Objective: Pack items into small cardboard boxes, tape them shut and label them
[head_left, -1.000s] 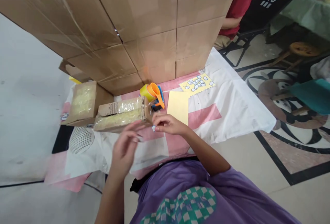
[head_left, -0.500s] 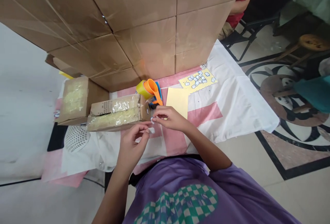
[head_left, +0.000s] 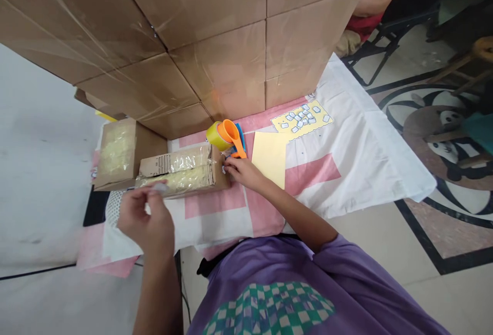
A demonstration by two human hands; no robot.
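The person wears a purple shirt [head_left: 277, 262], made of soft cloth with lots of wrinkles. On its front is a big checked patch [head_left: 269, 306], with little green squares and pale squares next to each other. The top edge of the patch is round and bumpy, and its bottom is cut off from sight. Just past the right end of the patch is a short, loose purple sleeve [head_left: 332, 252]. The right arm [head_left: 298, 214] and right hand [head_left: 244, 172] beyond it are bare. The left arm [head_left: 159, 286], away to the left of the patch, is bare where it shows, and the left hand [head_left: 148, 219] is bare and a bit blurry
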